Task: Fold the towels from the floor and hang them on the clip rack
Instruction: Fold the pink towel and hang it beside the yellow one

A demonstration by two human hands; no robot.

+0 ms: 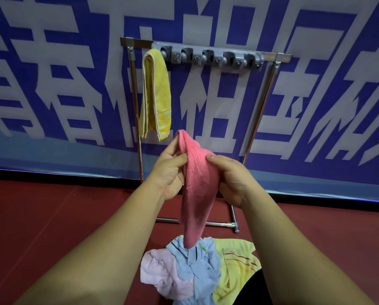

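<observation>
**So, pink towel (197,186) in both hands**

Left hand (168,172) pinches the pink towel near its top fold, right hand (230,179) grips it just below, and it dangles over the heap (199,269) on the red floor (52,216): pale pink, light blue and pale yellow towels. A folded yellow towel (155,93) hangs at the left end of the clip rack (208,57).

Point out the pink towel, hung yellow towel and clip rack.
pink towel (197,183): head view, mid cloth.
hung yellow towel (156,93): head view, front layer.
clip rack (206,56): head view, grey clip strip.
</observation>
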